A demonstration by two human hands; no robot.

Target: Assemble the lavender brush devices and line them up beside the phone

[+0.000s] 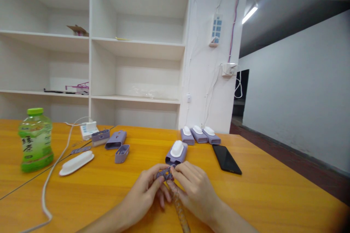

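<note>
Apparently a small workshop, with purple casings [116, 139] spread before white shelving [90, 62].

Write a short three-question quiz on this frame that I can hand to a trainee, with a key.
1. How many purple cases bear white tops?
2. The small purple piece is held by: (A) left only, (B) right only, (C) the left hand and the right hand?
3. Fill in: the bottle stands to the ___ of both hands.
Key: 1. Four; 2. C; 3. left.
</note>
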